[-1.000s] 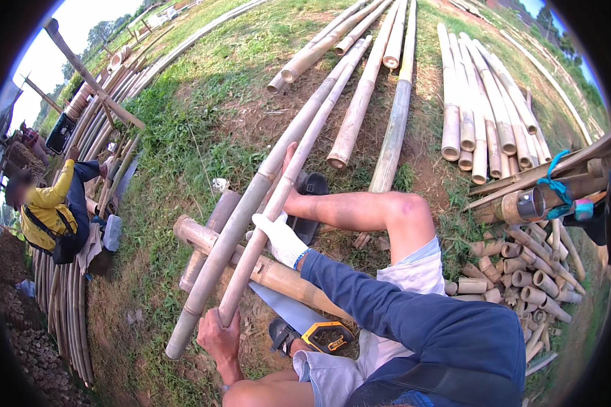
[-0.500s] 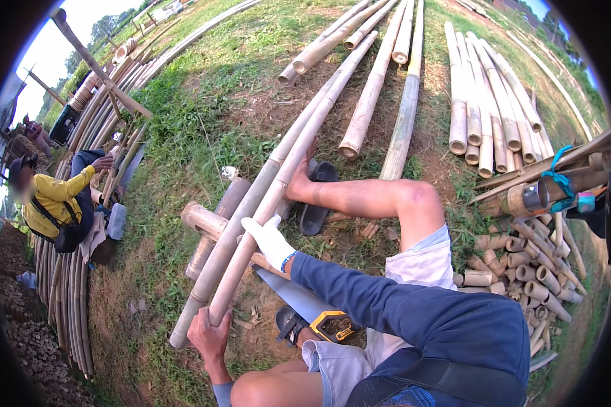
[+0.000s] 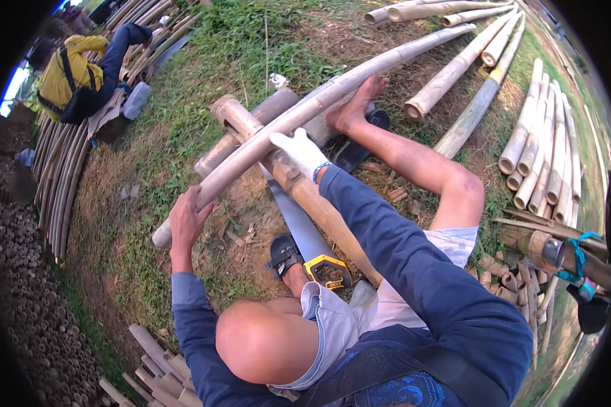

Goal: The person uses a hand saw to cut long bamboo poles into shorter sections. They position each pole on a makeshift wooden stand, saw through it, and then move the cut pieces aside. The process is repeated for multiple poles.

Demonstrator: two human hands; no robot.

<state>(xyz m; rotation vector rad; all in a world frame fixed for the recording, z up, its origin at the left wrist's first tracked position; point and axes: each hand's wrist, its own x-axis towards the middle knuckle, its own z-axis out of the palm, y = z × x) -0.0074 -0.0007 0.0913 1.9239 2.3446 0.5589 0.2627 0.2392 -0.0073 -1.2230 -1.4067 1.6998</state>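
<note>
A long pale bamboo pole (image 3: 360,71) runs from the lower left to the upper right, lying across a thicker brown bamboo log (image 3: 326,217). My left hand (image 3: 187,218), bare, grips the pole close to its near end. My right hand (image 3: 299,150), in a white glove, clasps the pole where it crosses the log. My bare right foot (image 3: 356,102) presses on the pole farther along. A hand saw (image 3: 327,271) with a yellow and black handle lies on the ground between my legs, beside my sandalled left foot (image 3: 284,254).
A person in a yellow top (image 3: 71,78) crouches at the upper left beside stacked long poles (image 3: 61,183). More bamboo poles (image 3: 543,149) lie at the right, with short cut pieces (image 3: 506,285) below them. Short pieces (image 3: 153,359) also lie at the lower left.
The view has tipped down and closer to my hands. My left hand has slid up onto the pole's near end. My right foot now rests on the pole.
</note>
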